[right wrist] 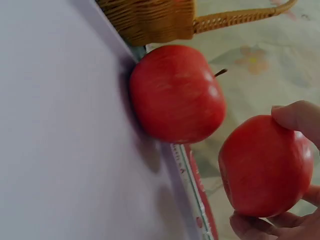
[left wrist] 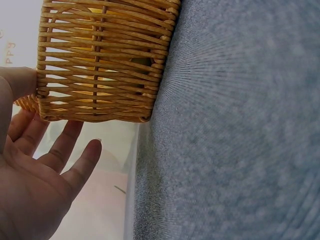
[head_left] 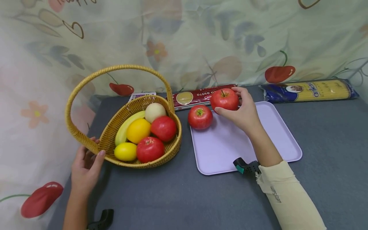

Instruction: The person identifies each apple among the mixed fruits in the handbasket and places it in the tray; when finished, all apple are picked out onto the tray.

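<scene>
My right hand grips a red apple between thumb and fingers, raised over the back of a lilac tray. A second red apple sits at the tray's back left corner. In the right wrist view the held apple shows apart from the resting apple. My left hand holds the left end of a wicker basket by the foot of its tall handle, thumb in front and fingers behind. In the left wrist view those fingers spread round the basket's end.
The basket holds a banana, an orange, a lemon, a pale round fruit and two red fruits. Behind the tray lies a red packet. A pasta packet lies at the back right, before a patterned curtain.
</scene>
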Motion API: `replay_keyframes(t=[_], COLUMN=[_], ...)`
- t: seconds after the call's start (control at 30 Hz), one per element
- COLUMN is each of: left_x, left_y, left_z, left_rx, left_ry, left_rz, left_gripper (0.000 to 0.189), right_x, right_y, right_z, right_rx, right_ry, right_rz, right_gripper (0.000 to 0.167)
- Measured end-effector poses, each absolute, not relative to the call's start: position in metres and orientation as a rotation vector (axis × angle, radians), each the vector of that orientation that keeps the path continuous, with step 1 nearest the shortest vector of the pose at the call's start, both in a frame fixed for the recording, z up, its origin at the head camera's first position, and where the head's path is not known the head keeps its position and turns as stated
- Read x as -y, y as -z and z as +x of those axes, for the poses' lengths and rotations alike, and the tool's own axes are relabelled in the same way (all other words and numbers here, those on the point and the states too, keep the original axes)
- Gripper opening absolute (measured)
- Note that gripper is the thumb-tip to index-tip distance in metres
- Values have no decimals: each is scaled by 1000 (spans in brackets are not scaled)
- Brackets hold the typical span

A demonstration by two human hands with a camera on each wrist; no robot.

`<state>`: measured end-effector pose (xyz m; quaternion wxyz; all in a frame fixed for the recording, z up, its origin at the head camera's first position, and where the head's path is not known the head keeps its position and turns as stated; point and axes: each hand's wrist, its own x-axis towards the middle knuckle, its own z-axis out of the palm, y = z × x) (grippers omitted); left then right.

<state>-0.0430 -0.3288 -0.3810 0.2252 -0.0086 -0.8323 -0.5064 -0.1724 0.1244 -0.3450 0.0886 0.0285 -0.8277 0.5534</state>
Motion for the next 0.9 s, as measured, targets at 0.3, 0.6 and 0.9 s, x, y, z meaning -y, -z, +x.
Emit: replay_keyframes(t=[0.3,0.6,0.9], left_x=[329,330,329], left_y=[383,382,382], left_z=[-42,-44,-43], left_rx=[2292,2293,2321], left_ry=[1378,1368,1341], left_rz=[-35,-76,-27], left_gripper=[55,56,55], right_x=[-137,-146,-135], right_y=[364,360,361], right_z=[-180,-182,-180], right_rx=[2747,2930,2959], right_ry=[-1626,-1594,-1499], right_rz=[7,123,193], right_gripper=[84,90,102])
